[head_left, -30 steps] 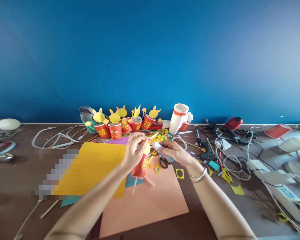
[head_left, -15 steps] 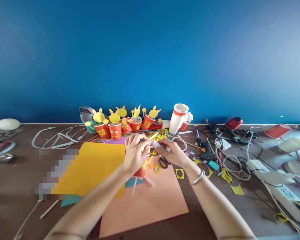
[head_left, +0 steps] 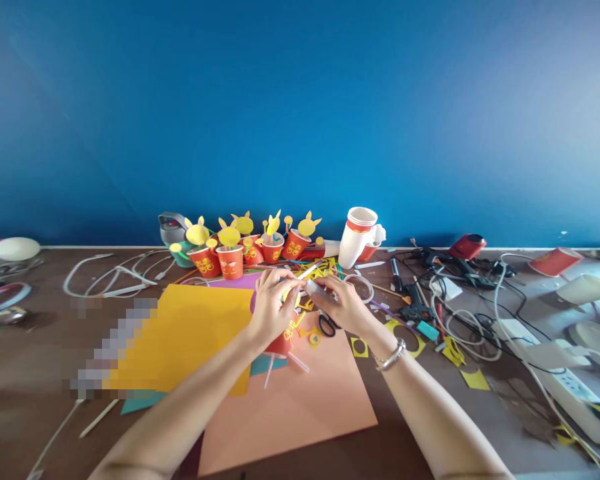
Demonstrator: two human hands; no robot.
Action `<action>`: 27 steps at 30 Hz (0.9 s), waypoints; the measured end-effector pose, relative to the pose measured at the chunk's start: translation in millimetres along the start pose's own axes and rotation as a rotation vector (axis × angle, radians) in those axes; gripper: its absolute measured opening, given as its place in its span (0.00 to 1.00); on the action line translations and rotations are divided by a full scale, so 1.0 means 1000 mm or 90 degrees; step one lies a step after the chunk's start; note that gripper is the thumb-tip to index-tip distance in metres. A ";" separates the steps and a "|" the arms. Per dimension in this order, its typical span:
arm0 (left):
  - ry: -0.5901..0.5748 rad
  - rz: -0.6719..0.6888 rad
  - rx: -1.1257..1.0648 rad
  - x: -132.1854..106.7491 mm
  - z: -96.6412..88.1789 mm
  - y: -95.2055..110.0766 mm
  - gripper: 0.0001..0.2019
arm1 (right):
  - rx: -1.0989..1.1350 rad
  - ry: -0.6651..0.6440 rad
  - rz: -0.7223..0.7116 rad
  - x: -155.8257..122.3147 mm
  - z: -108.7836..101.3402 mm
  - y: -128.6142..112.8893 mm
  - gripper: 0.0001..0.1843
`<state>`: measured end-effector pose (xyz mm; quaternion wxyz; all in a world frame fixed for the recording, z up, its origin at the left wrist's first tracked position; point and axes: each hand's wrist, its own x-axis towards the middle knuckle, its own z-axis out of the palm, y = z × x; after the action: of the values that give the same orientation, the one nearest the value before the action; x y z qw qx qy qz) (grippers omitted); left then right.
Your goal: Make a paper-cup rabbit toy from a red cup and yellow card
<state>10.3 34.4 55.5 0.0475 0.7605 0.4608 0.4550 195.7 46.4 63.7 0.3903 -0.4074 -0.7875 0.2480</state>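
Well, the left hand (head_left: 273,312) was curled around a red paper cup (head_left: 281,345), fingers hiding its top.

The right hand (head_left: 343,309) pinched something white (head_left: 314,288), too blurry to identify, above black-handled scissors (head_left: 327,325) on peach card (head_left: 300,417); yellow-eared red cups (head_left: 230,262) stood farther back.

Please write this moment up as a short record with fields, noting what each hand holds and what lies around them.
Left hand: grips a red paper cup, with thin white straws below it.
Right hand: pinches a small white tube near the cup's top.
Things: black-handled scissors; a peach paper sheet; a yellow card sheet.
Rest: red paper cups with yellow paper rabbit ears; a stack of white paper cups; a black glue gun; a white power strip.
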 end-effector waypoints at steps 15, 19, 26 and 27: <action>0.016 0.019 0.008 0.002 -0.002 0.001 0.10 | -0.002 -0.008 0.031 0.001 0.001 0.007 0.10; 0.063 -0.002 0.017 0.002 -0.002 -0.002 0.09 | -0.008 -0.009 0.012 0.001 0.001 0.007 0.10; 0.026 0.038 0.061 0.001 -0.001 0.002 0.09 | -0.028 -0.012 -0.031 0.000 0.000 0.003 0.11; 0.023 0.041 0.060 0.001 -0.002 0.002 0.09 | -0.041 -0.005 -0.036 -0.001 0.000 0.004 0.11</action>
<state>10.7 33.0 58.0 -0.0112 0.7681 0.4577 0.4476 197.7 48.2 60.7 0.3806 -0.3962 -0.8078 0.2134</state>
